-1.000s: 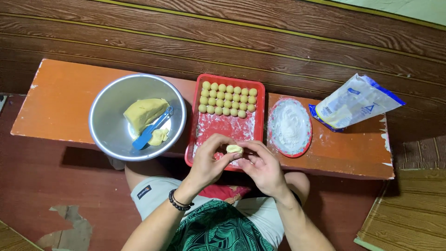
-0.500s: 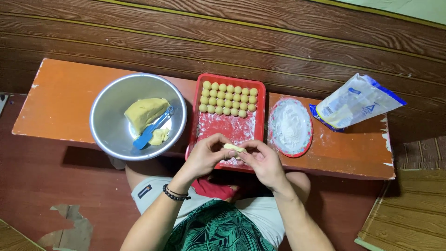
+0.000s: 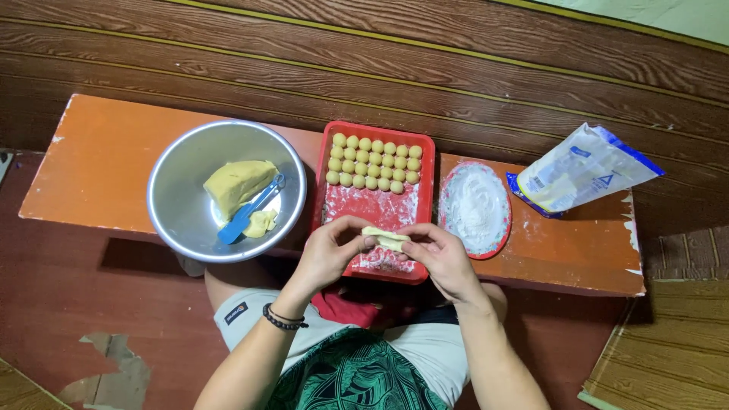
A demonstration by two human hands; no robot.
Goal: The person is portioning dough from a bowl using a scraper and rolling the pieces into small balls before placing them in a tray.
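glossy metal bowl (image 3: pixel 182 205); red plastic tray (image 3: pixel 425 197)

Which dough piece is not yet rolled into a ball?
The piece pinched between the left hand and right hand, over the red tray. It is flat and elongated; the balls sit round in rows on the tray.

This looks like a home where food is made by hand — not a fitted kitchen. A low orange bench (image 3: pixel 91 163) against a dark wood-plank wall (image 3: pixel 380 53) serves as worktop. On it stand a steel mixing bowl (image 3: pixel 178 220) with dough, a red tray (image 3: pixel 425 197) of small dough balls, a floured plate (image 3: pixel 497 239) and a flour bag (image 3: pixel 581 167) — over a worn red floor (image 3: pixel 68 319).
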